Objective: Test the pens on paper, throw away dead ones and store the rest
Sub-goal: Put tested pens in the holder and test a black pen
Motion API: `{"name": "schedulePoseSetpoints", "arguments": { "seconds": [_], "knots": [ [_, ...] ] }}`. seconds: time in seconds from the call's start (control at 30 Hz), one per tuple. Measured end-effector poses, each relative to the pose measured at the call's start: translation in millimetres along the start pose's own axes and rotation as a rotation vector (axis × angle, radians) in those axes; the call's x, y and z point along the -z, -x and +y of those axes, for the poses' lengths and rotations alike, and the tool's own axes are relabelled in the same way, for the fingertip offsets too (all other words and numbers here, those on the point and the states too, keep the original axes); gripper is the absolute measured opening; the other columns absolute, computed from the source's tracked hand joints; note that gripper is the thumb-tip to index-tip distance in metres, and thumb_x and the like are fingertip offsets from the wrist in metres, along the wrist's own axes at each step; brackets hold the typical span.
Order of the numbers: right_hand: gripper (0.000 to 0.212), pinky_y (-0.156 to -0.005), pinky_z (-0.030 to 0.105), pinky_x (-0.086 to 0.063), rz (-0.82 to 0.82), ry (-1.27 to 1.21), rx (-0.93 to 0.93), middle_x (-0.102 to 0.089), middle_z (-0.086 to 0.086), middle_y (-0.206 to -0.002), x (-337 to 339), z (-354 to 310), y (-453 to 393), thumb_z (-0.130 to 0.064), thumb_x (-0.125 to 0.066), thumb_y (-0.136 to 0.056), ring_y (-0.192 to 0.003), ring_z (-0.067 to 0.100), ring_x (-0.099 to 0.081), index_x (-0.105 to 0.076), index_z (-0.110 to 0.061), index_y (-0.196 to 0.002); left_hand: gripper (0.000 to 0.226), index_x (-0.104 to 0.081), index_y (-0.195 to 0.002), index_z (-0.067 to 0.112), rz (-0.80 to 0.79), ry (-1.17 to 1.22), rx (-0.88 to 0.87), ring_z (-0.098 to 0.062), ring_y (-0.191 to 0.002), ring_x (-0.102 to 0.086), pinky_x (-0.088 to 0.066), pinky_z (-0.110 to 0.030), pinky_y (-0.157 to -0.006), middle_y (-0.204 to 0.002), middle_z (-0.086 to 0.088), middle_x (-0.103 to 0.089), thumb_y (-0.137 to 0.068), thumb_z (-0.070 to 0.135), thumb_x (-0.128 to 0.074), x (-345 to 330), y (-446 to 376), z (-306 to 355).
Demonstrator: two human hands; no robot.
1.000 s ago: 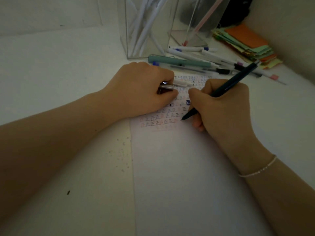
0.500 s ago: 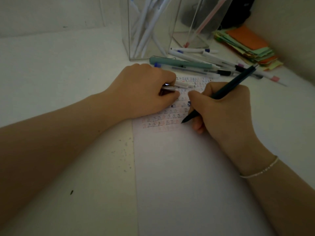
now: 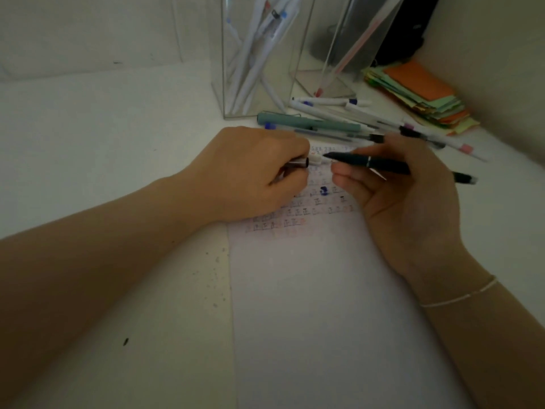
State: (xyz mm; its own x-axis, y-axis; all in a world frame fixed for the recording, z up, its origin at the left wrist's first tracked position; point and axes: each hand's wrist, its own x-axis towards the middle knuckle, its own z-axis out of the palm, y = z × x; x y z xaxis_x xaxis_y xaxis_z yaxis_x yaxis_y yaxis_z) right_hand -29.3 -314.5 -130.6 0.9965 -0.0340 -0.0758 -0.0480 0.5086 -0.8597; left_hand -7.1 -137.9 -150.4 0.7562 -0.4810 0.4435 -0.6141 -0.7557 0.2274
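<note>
My right hand (image 3: pixel 404 202) holds a dark pen (image 3: pixel 380 164) level above the paper, its tip pointing left. My left hand (image 3: pixel 253 175) rests on the paper's top left and grips a small cap-like piece (image 3: pixel 298 163) with a white end, almost touching the pen tip. The white sheet (image 3: pixel 324 290) carries rows of small test marks (image 3: pixel 298 214) in blue, red and black near its top. Several loose pens (image 3: pixel 333 125) lie behind my hands. A clear holder (image 3: pixel 253 69) holds several white pens; a second clear holder (image 3: pixel 345 45) holds one pink pen.
A stack of orange, green and yellow sticky notes (image 3: pixel 421 95) lies at the back right by the wall. A dark object (image 3: pixel 404 28) stands behind the holders. The white desk (image 3: pixel 118 128) shows small dark specks left of the paper.
My right hand lifted the dark pen off the paper and turned it level, tip pointing left at the piece in my left hand. The left hand stayed in place.
</note>
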Motion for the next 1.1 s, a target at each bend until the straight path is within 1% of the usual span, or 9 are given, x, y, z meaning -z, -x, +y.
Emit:
{"name": "schedulePoseSetpoints", "arguments": {
  "seconds": [0.1, 0.33, 0.53, 0.67, 0.73, 0.83, 0.93, 1.03, 1.1],
  "knots": [
    [0.025, -0.05, 0.025, -0.054, -0.025, 0.118, 0.039, -0.066, 0.009, -0.059, 0, 2, 0, -0.01, -0.05, -0.093, -0.049, 0.019, -0.067, -0.057, -0.003, -0.07, 0.024, -0.038, -0.068, 0.022, 0.018, -0.01, -0.022, 0.0, -0.047, -0.034, -0.024, -0.017, -0.047, -0.055, 0.016, -0.032, -0.089, 0.035, -0.037, -1, 0, -1],
    [0.016, -0.051, 0.024, -0.054, -0.094, 0.266, 0.109, -0.068, 0.009, -0.065, 2, 3, 0, -0.014, -0.059, -0.086, -0.049, 0.016, -0.065, -0.059, -0.005, -0.073, 0.023, -0.041, -0.069, 0.022, 0.004, -0.011, -0.005, -0.002, -0.049, -0.037, -0.031, -0.022, -0.047, -0.057, 0.014, -0.035, -0.089, 0.033, -0.041, -3, -1, -4],
    [0.015, -0.05, 0.023, -0.051, -0.118, 0.316, 0.141, -0.067, 0.009, -0.066, 4, 4, 0, -0.02, -0.065, -0.073, -0.047, 0.015, -0.061, -0.062, -0.006, -0.071, 0.022, -0.044, -0.071, 0.021, -0.036, 0.027, -0.063, -0.002, -0.051, -0.038, -0.027, -0.017, -0.049, -0.059, 0.015, -0.036, -0.088, 0.034, -0.037, -3, 0, -3],
    [0.023, -0.068, 0.025, -0.056, -0.234, 0.393, 0.112, -0.074, 0.012, -0.082, 3, 4, 2, -0.025, -0.066, -0.071, -0.071, 0.023, -0.072, -0.071, -0.005, -0.081, 0.021, -0.044, -0.073, 0.021, -0.041, 0.075, -0.075, 0.003, -0.052, -0.037, -0.026, -0.014, -0.051, -0.06, 0.019, -0.034, -0.085, 0.035, -0.034, -3, -1, -4],
    [0.036, -0.071, 0.029, -0.057, -0.265, 0.307, 0.032, -0.074, 0.015, -0.086, 1, 3, 3, -0.034, -0.056, -0.08, -0.077, 0.027, -0.072, -0.071, -0.002, -0.082, 0.02, -0.043, -0.073, 0.023, -0.039, 0.088, -0.064, 0.005, -0.052, -0.037, -0.025, -0.013, -0.052, -0.06, 0.02, -0.035, -0.086, 0.036, -0.034, -3, -1, -4],
    [0.039, -0.057, 0.032, -0.053, -0.175, 0.402, 0.063, -0.069, 0.011, -0.071, 0, 5, 0, -0.028, -0.042, -0.096, -0.057, 0.024, -0.063, -0.069, -0.007, -0.078, 0.021, -0.041, -0.074, 0.027, -0.024, 0.073, -0.079, 0.004, -0.048, -0.036, -0.026, -0.015, -0.048, -0.056, 0.019, -0.035, -0.09, 0.038, -0.034, -2, 0, -3],
    [0.031, -0.04, 0.025, -0.038, -0.143, 0.632, 0.171, -0.054, 0.009, -0.054, -3, 9, 3, -0.014, -0.041, -0.098, -0.041, 0.02, -0.044, -0.056, -0.008, -0.072, 0.02, -0.037, -0.074, 0.029, 0.002, 0.041, -0.123, 0.002, -0.042, -0.031, -0.024, -0.018, -0.044, -0.051, 0.017, -0.031, -0.091, 0.04, -0.034, 1, 1, 0],
    [0.034, -0.038, 0.016, -0.033, -0.155, 0.743, 0.202, -0.044, 0.006, -0.048, -8, 11, 8, -0.014, -0.041, -0.097, -0.037, 0.007, -0.037, -0.05, -0.003, -0.067, 0.027, -0.049, -0.069, 0.024, 0.069, 0.059, -0.116, 0.004, -0.041, -0.027, -0.022, -0.014, -0.045, -0.05, 0.02, -0.026, -0.089, 0.041, -0.042, 3, 1, 0],
    [0.04, -0.041, 0.011, -0.032, -0.181, 0.791, 0.221, -0.042, 0.0, -0.045, -9, 12, 10, -0.017, -0.042, -0.098, -0.039, 0.004, -0.037, -0.05, -0.005, -0.061, 0.033, -0.056, -0.064, 0.019, 0.099, 0.065, -0.099, 0.002, -0.04, -0.027, -0.024, -0.013, -0.045, -0.048, 0.018, -0.03, -0.086, 0.04, -0.045, 3, 2, -2]
  ]
}}
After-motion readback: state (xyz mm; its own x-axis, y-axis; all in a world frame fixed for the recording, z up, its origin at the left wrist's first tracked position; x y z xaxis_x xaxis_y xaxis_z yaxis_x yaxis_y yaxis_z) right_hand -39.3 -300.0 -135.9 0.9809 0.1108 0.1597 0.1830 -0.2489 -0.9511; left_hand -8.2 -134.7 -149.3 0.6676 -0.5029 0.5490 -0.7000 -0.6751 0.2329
